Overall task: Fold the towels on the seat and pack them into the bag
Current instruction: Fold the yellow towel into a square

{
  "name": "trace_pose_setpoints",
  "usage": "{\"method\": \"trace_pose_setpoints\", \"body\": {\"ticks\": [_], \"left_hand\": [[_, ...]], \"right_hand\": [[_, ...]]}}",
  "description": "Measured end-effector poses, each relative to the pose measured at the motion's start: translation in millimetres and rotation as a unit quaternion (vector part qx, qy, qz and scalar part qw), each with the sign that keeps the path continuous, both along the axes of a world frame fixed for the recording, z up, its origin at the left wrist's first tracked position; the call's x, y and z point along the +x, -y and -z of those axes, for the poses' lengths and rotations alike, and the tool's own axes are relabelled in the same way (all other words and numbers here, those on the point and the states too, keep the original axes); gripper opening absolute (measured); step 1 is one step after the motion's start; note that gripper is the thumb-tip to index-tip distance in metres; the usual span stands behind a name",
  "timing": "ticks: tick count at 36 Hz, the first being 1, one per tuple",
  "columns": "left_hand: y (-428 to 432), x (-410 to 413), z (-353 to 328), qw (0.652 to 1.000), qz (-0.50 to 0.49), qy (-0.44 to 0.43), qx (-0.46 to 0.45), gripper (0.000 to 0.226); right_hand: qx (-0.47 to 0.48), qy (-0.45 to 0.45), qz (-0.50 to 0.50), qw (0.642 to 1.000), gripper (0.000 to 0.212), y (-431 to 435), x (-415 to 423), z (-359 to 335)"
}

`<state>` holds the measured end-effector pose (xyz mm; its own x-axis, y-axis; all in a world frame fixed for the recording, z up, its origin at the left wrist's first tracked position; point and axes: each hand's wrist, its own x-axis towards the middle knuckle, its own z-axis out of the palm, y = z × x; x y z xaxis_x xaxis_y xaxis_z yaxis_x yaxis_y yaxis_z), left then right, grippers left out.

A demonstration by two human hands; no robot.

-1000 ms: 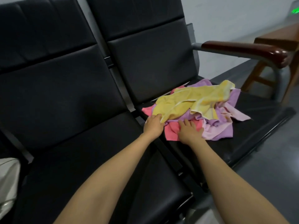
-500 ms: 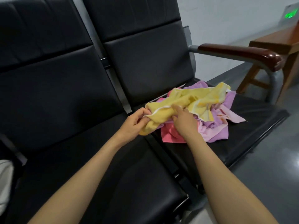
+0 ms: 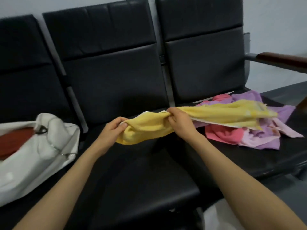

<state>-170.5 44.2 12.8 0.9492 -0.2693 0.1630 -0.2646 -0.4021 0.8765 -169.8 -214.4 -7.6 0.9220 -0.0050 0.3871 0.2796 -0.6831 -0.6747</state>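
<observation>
Yellow towel (image 3: 216,113) pinched in left hand (image 3: 113,131) and right hand (image 3: 181,123), far end blurred over towel pile (image 3: 265,136)

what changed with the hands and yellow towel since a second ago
The left hand and right hand, earlier resting on the pink and purple towel pile, took hold of the yellow terry towel and pulled it leftward over the middle black seat; its far end still lies on the pile, which stayed put.

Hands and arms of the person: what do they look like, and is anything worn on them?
Both are bare. The left hand and right hand wear no gloves, and no ring, watch or bracelet shows. The forearms are uncovered to the picture's edge; no sleeve shows.
</observation>
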Motion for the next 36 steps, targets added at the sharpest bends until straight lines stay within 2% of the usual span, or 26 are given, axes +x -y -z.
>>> {"method": "trace_pose_setpoints", "body": {"ticks": [2,4,7,10,12,13,16,19,23,25,27,30,32,34,36], "left_hand": [[-29.7,-14.7,-7.2,0.998,-0.016,-0.011,-0.054,0.024],[-54.5,-28.9,-13.2,0.996,-0.01,-0.028,-0.079,0.019],[-85.3,-47.4,-12.7,0.996,0.019,-0.07,-0.056,0.016],[-101.8,-57.7,2.5,0.989,0.036,-0.138,0.026,0.016],[-104.2,-60.3,18.0,0.985,0.042,-0.152,0.064,0.019],[-104.0,-60.8,26.8,0.985,0.04,-0.153,0.066,0.021],[-103.6,-53.5,53.3,0.989,-0.03,-0.132,0.059,0.036],[-105.8,-42.5,72.5,0.978,-0.134,-0.079,0.138,0.051],[-110.4,-40.1,89.2,0.947,-0.06,-0.09,0.301,0.056],[-109.6,-40.0,86.5,0.928,-0.034,-0.078,0.362,0.059],[-101.5,-42.8,77.8,0.934,-0.006,-0.1,0.343,0.065],[-81.6,-54.8,70.1,0.958,0.061,-0.163,0.228,0.06],[-73.8,-56.6,73.4,0.966,0.084,-0.123,0.212,0.045],[-74.2,-50.2,79.9,0.964,0.063,-0.018,0.257,0.037],[-79.6,-43.6,86.4,0.948,0.028,0.043,0.314,0.046]], "right_hand": [[0.061,0.002,-0.108,0.992,0.021,-35.8,-13.9,-9.8],[0.078,-0.019,-0.209,0.975,0.021,-64.4,-25.3,-15.1],[0.01,-0.102,-0.294,0.95,0.034,-93.7,-33.6,-13.4],[-0.167,-0.2,-0.25,0.933,0.05,-103.2,-31.2,3.6],[-0.272,-0.221,-0.184,0.918,0.053,-103.8,-28.7,17.0],[-0.294,-0.226,-0.156,0.916,0.055,-103.7,-26.8,22.7],[-0.288,-0.236,-0.109,0.922,0.065,-105.2,-22.4,29.9],[-0.304,-0.252,-0.09,0.915,0.065,-106.7,-14.3,38.1],[-0.36,-0.271,-0.083,0.889,0.053,-112.4,-2.1,58.5],[-0.323,-0.29,-0.09,0.896,0.05,-117.9,4.4,66.5],[-0.258,-0.315,-0.127,0.905,0.048,-122.7,9.0,71.2],[-0.112,-0.344,-0.164,0.918,0.053,-126.1,13.5,69.2],[-0.052,-0.373,-0.185,0.908,0.059,-128.4,17.0,65.3],[-0.117,-0.367,-0.213,0.898,0.056,-130.9,20.8,66.4],[-0.198,-0.337,-0.212,0.896,0.049,-133.6,24.4,71.4]]}}
